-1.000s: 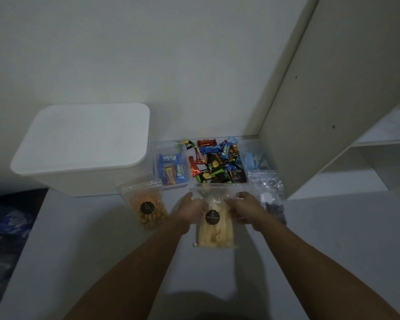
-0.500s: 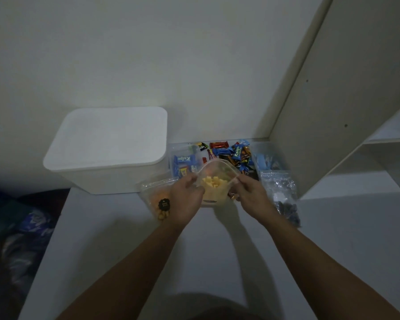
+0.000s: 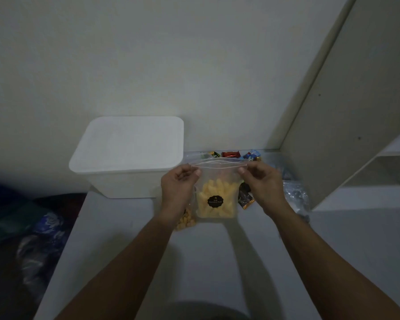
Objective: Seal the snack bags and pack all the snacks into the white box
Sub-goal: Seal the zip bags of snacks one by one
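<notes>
- A clear snack bag (image 3: 216,199) of yellow puffs hangs upright above the worktop (image 3: 217,262), its zip strip stretched level between two hands, likely so the tracks line up for sealing.
- The left hand (image 3: 179,184) pinches the strip's left end; the right hand (image 3: 261,181) pinches the right end.
- The white box (image 3: 127,155) waits far left, lid on, so packing has not begun.
- Wrapped sweets (image 3: 231,154) lie behind the bag; in the dim light, a second bag (image 3: 186,219) seems to lie under the left wrist.
</notes>
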Available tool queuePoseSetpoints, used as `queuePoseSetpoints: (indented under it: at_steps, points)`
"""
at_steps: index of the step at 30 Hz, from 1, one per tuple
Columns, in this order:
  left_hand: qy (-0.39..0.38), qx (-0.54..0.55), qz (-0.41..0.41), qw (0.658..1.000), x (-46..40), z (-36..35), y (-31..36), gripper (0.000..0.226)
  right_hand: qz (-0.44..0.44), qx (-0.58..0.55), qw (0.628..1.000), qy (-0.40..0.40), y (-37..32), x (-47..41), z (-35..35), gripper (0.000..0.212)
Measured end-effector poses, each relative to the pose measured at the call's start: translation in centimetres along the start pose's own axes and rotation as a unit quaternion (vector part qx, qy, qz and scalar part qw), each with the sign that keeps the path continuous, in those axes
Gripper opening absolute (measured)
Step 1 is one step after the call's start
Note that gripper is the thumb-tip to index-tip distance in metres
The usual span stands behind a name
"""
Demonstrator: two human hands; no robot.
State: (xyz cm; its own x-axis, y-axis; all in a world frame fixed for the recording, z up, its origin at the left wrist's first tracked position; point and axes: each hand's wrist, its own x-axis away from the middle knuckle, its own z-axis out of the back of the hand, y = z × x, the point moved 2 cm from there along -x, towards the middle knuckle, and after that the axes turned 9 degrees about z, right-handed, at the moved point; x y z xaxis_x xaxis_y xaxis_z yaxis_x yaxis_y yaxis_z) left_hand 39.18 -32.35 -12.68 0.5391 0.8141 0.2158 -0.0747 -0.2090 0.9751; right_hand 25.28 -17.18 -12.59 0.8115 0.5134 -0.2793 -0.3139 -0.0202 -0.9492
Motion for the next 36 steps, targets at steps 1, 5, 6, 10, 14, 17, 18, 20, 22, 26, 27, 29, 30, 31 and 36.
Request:
queuePoseSetpoints:
  at_steps: [1,5,6,10,14,17,18,20,22,26,27,29,30,31,36]
  points:
    - [-0.003,0.008,-0.001,1.0,-0.2,0.2,0.4,0.017,-0.003,-0.007,1.0,0.0,-0.1,-0.2,-0.1,0.013]
    - [-0.018,0.02,-0.009,1.0,-0.7,0.5,1.7,0.012,-0.013,-0.03,0.999,0.015,-0.7,-0.7,-0.2,0.007]
    - [-0.018,0.022,-0.01,1.0,-0.7,0.5,1.9,0.009,-0.015,-0.041,0.999,0.016,-0.9,-0.8,-0.2,0.005]
    - [0.0,0.009,-0.019,1.0,-0.8,0.4,2.6,0.007,-0.012,-0.082,0.996,0.024,-1.6,-1.1,0.0,0.009]
    - [-0.001,-0.01,-0.03,0.999,-0.8,0.0,3.0,0.013,-0.005,-0.077,0.997,0.025,-2.2,-1.4,0.4,0.017]
    - [0.004,-0.008,-0.035,0.999,-0.9,-0.4,3.5,0.018,-0.006,-0.083,0.996,0.026,-2.4,-1.7,0.4,0.019]
    - [0.004,-0.005,-0.036,0.999,-1.0,-0.6,3.7,0.018,-0.007,-0.088,0.996,0.027,-2.5,-1.8,0.4,0.018]
    - [-0.015,0.002,-0.035,0.999,-1.1,-0.8,4.0,0.014,-0.008,-0.104,0.994,0.035,-2.8,-1.9,0.3,0.016]
    - [-0.055,0.011,-0.027,0.998,-1.0,-1.1,4.1,0.009,-0.015,-0.124,0.991,0.044,-2.9,-2.0,0.4,0.015]
    - [-0.068,-0.013,-0.022,0.997,-0.8,-1.5,4.2,0.011,-0.024,-0.135,0.99,0.017,-3.0,-1.8,0.6,0.014]
    - [-0.058,-0.021,-0.019,0.998,-0.8,-1.7,4.3,0.013,-0.026,-0.131,0.991,0.004,-3.0,-1.7,0.6,0.013]
    - [-0.044,-0.035,-0.02,0.998,-0.7,-1.9,4.4,0.016,-0.028,-0.105,0.994,-0.022,-3.0,-1.6,0.6,0.01]
    - [-0.041,-0.044,-0.022,0.998,-0.7,-2.0,4.3,0.016,-0.028,-0.086,0.995,-0.033,-3.0,-1.6,0.5,0.009]
    - [-0.038,-0.052,-0.023,0.998,-0.6,-2.1,4.3,0.016,-0.027,-0.069,0.997,-0.036,-3.0,-1.5,0.5,0.008]
    - [-0.073,-0.047,-0.014,0.996,-0.5,-1.7,4.2,0.012,-0.029,-0.04,0.999,0.009,-3.0,-1.6,0.3,0.013]
